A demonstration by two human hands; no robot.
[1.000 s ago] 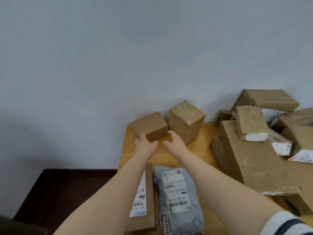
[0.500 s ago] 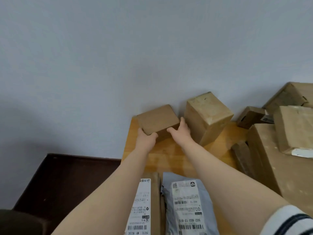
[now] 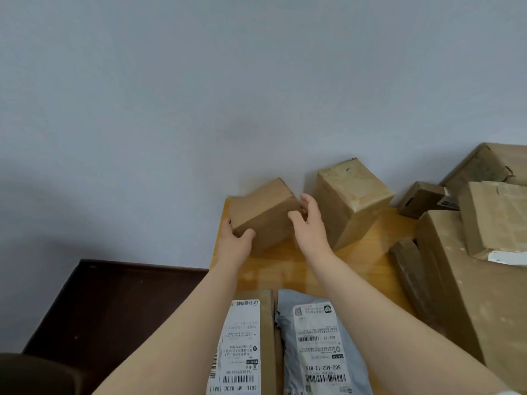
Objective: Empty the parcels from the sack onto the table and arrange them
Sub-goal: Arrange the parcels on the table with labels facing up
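Tilted now, where half a second ago it sat flat: small brown box [image 3: 265, 212], at the far left corner of the table [image 3: 288, 269], centre of the frame.

Nearest, at bottom centre, side by side and touching: flat brown carton [image 3: 269, 346] with a white barcode label, and grey mailer bag [image 3: 353, 363], also labelled. Both forearms stretched above them. Past these, a bare strip of yellow wood.

Then the small brown box, held from both sides. Left grip [image 3: 235, 243] clasping its lower left corner, thumb on the near face. Right grip [image 3: 309, 220] curled round its right edge, thumb on the near face. Cannot tell whether its lower edge touches the table.

Just right of it, behind the right grip: tall taped box [image 3: 350, 198], upright, turned corner-on.

At right of the frame, large carton [image 3: 470, 295] with a taped parcel [image 3: 496, 220] lying on top. Behind these, small dark box [image 3: 422, 199] and another carton [image 3: 482, 166] at the upper right edge.

Lower left, dark brown floor [image 3: 114, 309]. Farthest, plain grey wall [image 3: 199, 95].
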